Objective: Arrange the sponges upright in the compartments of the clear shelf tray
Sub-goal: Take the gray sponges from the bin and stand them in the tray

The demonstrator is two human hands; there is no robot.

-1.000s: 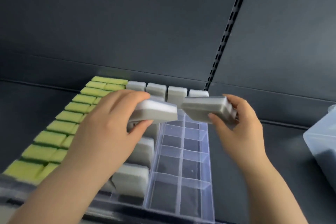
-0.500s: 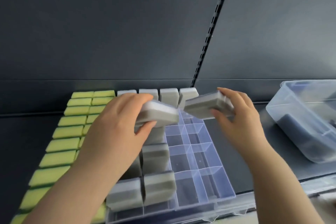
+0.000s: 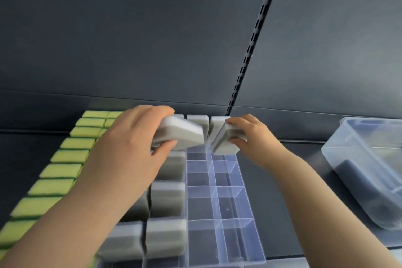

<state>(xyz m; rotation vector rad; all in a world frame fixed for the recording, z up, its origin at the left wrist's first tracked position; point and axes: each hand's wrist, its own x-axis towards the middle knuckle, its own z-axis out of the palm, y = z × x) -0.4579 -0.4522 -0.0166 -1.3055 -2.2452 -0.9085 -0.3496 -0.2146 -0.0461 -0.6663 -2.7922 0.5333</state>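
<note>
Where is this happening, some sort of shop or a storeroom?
Probably a shop shelf being stocked. A dark back panel with a slotted upright stands behind rows of green sponges and grey sponges in a clear divided tray.

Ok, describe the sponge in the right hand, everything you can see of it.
The sponge in the right hand is a pale grey rectangular block with rounded edges and a lighter, whitish layer along one face; it looks soft and foamy. It is tilted, its lower end dipping toward the empty far compartments of the clear tray. The right hand pinches it, fingers on top and thumb below. Its upper end sits close to the left hand's sponge; contact is unclear.
</note>
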